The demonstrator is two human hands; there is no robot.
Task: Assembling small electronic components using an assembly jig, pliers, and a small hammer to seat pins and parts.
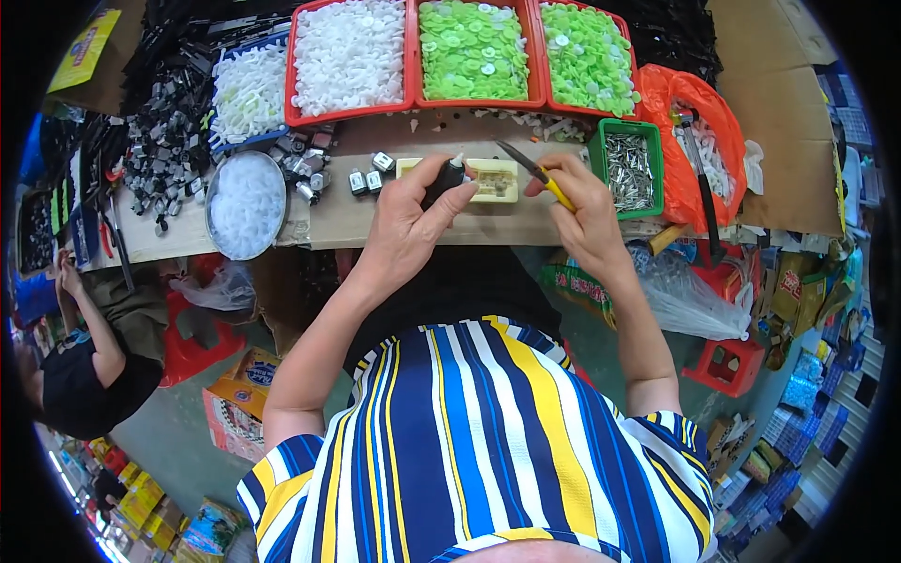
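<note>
Left hand [410, 208]: thumb and fingers closed round a small black bottle [442, 187], pale nozzle [457, 160] up, likely keeping it unobstructed.
Right hand [584, 202]: pinching a yellow-handled pointed tool [542, 175], tip angled away, probably for control.
Cream tray [512, 184]: between both hands, seemingly for short reach.
Green basket [656, 155]: metal pieces [631, 171] contained, right-hand side.

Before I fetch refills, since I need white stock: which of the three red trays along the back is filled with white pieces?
The left-hand red tray holds white pieces; the middle tray and right tray hold mostly green pieces.
</note>
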